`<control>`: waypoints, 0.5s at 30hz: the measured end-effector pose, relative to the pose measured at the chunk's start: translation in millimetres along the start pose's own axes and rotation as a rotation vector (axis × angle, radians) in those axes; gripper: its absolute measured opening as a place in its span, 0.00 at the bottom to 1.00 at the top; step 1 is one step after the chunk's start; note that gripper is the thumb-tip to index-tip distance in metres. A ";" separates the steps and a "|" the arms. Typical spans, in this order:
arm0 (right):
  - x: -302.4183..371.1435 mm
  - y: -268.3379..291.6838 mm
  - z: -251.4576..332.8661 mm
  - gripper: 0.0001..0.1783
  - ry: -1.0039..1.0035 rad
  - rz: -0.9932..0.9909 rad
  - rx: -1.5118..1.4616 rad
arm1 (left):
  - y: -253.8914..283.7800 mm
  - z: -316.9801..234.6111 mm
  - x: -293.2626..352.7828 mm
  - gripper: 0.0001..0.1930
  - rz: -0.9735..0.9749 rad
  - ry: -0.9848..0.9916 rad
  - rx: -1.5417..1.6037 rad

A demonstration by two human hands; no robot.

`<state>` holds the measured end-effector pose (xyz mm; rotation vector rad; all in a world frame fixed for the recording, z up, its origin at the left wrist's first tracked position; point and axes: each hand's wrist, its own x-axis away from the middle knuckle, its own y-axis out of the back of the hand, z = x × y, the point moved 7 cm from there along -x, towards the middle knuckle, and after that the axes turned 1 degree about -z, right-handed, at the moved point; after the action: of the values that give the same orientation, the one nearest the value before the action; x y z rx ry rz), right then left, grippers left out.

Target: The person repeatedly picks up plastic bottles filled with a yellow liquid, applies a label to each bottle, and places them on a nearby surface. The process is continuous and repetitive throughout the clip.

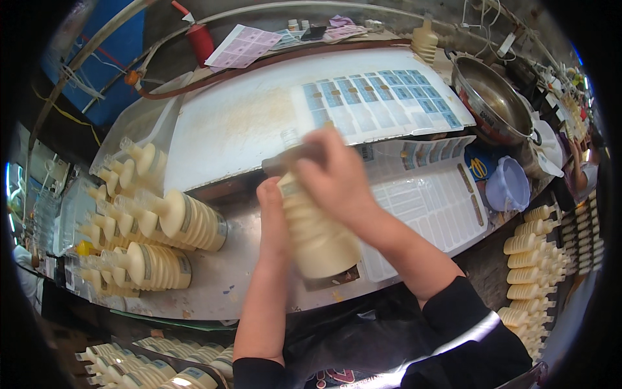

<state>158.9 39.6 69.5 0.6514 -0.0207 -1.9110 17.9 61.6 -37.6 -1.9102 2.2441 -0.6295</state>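
Observation:
A cream bottle with a ribbed body [324,243] tilts away from me over the near part of the table, its clear neck [289,137] pointing to the far side. My left hand [271,206] is closed along the bottle's left side. Over the bottle's upper part, my right hand [335,174] has its fingers curled in. Beneath those fingers shows a dark, flat piece [295,157], too blurred to name. Beyond the hands, a white board [227,126] carries rows of blue and pale labels [382,94].
Several similar bottles [184,223] stand grouped on the left, with more below the table [149,373] and at right [528,259]. A clear plastic sheet [421,207] lies right of the bottle. A large metal pan [492,97] and purple bucket [508,185] stand at right; a red bottle [201,44] stands behind.

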 end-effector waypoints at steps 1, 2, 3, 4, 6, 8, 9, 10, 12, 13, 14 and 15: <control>2.5 -10.2 10.5 0.19 -0.017 0.050 0.065 | 1.1 1.2 -2.5 0.21 -0.013 -0.027 -0.053; 2.3 -11.1 9.4 0.19 0.030 0.054 0.149 | -0.2 3.5 -4.1 0.19 -0.004 -0.023 -0.065; 3.0 -16.6 5.8 0.19 0.083 0.066 0.226 | 1.6 4.5 -4.5 0.17 -0.004 -0.024 -0.077; 3.5 -21.8 2.9 0.19 0.136 0.076 0.304 | 2.7 3.8 -4.4 0.16 -0.004 -0.024 -0.089; 2.7 -8.6 -19.8 0.19 -0.012 0.024 0.272 | 7.6 2.5 -1.5 0.12 -0.015 0.005 -0.017; 4.7 12.9 -52.7 0.19 -0.056 -0.071 0.161 | 6.3 4.9 -1.6 0.11 -0.016 0.029 0.023; 7.5 17.1 -67.8 0.18 -0.054 -0.095 0.154 | 5.4 6.0 -1.4 0.12 -0.008 0.025 0.034; 9.7 20.0 -78.8 0.18 -0.051 -0.118 0.150 | 5.0 7.0 -0.6 0.14 0.001 0.022 0.048; 10.3 24.4 -83.7 0.18 -0.007 -0.124 0.155 | 4.8 8.6 -0.1 0.15 0.006 0.023 0.102; 7.1 26.0 -79.5 0.17 0.034 -0.107 0.166 | 5.3 9.2 0.5 0.14 0.002 0.028 0.143; 4.2 26.9 -73.6 0.17 0.075 -0.091 0.176 | 5.9 9.5 1.4 0.14 -0.001 0.033 0.184; -0.5 29.8 -69.8 0.18 0.033 -0.099 0.096 | 6.4 9.5 1.8 0.14 -0.006 0.047 0.212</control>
<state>215.5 46.4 19.4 0.7607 -0.0606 -2.0041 15.1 58.3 -48.4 -1.8178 2.1023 -0.8828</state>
